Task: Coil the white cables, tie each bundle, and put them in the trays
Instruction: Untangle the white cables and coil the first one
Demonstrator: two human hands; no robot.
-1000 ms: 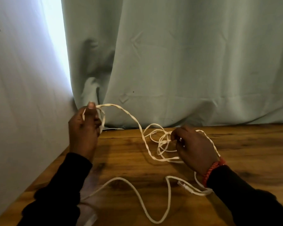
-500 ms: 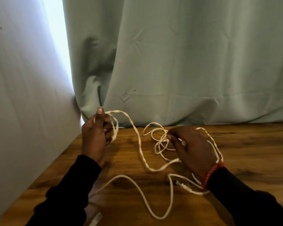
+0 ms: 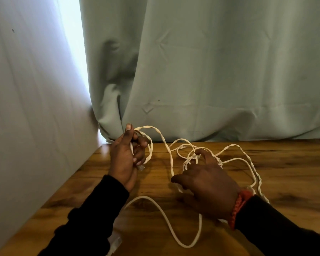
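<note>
A long white cable (image 3: 171, 159) lies tangled on the wooden table (image 3: 284, 172). My left hand (image 3: 125, 159) is raised at the back left and grips a few small loops of the cable, thumb up, with a clear plug end poking out below the fingers. One strand runs from that hand down into the tangle. My right hand (image 3: 209, 185) hovers low over the tangle with fingers spread, and its index finger touches the loops. A wide loose loop (image 3: 166, 220) lies near the front edge. No tray is in view.
A pale green curtain (image 3: 211, 71) hangs along the table's back edge. A white wall (image 3: 26, 108) closes the left side. A clear plastic piece (image 3: 115, 241) sits at the front edge beside my left sleeve. Bare wood shows to the right.
My left hand has moved right and toward the middle with its loops. My right hand has let go of its pinch on the tangle and now has its fingers spread.
</note>
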